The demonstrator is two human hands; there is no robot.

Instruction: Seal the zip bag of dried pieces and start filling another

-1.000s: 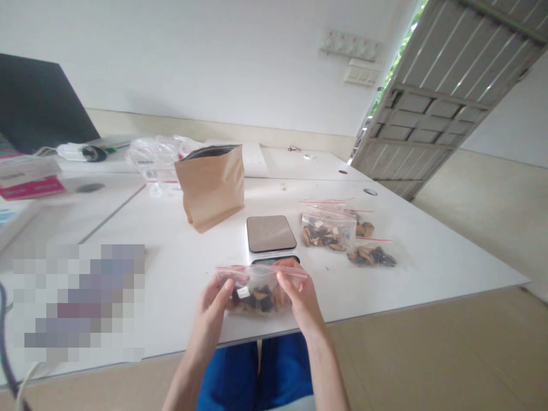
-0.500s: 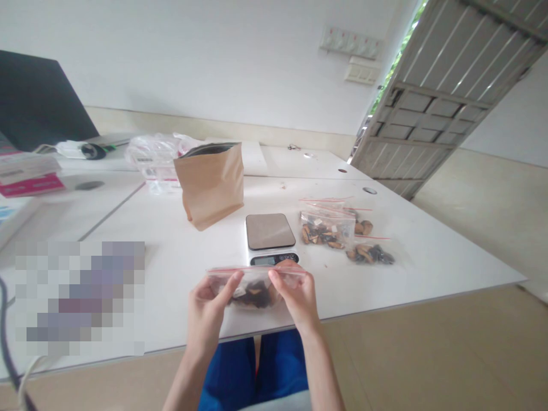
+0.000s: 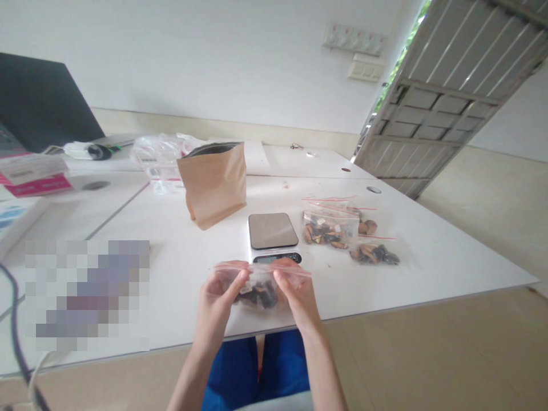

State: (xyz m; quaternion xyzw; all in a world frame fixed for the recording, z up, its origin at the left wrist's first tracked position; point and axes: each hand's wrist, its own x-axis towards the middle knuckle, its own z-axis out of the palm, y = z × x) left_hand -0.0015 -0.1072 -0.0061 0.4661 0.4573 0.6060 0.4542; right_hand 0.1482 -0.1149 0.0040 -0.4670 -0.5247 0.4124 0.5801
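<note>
Between your hands, over the table (image 3: 385, 285) edge, hangs the bag (image 3: 261, 288): your left hand (image 3: 218, 299) and right hand (image 3: 297, 294) both pinch its red-lined top, contents sagging below your fingertips. Just beyond sits the scale (image 3: 273, 233), then filled bags (image 3: 331, 228).

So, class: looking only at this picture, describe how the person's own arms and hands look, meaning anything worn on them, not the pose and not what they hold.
Both forearms are bare, with no sleeves in view. The left hand and the right hand wear no gloves, and no ring, watch or bracelet shows. The fingers are slim, the nails short and unpainted as far as the picture tells. Below the arms, blue trousers cover the lap.
</note>
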